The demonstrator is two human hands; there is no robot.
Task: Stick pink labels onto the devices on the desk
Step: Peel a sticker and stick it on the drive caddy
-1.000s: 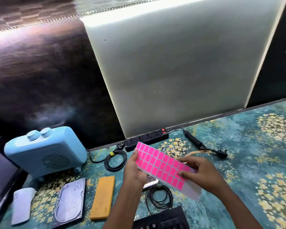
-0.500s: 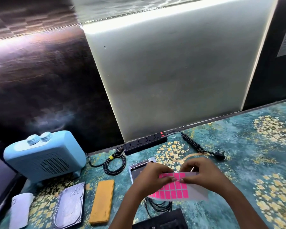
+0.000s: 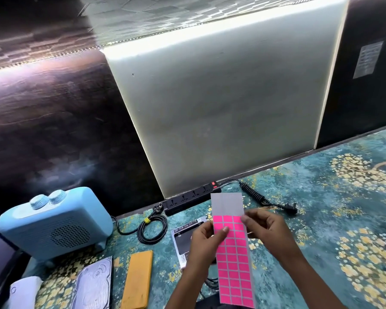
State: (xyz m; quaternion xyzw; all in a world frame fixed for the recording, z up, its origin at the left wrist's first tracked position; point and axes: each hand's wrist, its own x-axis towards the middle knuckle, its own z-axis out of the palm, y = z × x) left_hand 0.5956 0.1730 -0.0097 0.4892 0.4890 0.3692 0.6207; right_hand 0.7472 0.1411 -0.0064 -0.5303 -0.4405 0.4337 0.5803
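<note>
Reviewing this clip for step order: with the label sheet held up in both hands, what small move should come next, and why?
Probably peel one pink label off the top row. Both hands, left hand and right hand, hold the label sheet upright, right fingers at that row's corner. No label is visible yet on the blue heater or the hard drive.

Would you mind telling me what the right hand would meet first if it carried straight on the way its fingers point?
The right hand points leftward; its fingers already touch the label sheet. Beyond it, probably the left hand.
</note>
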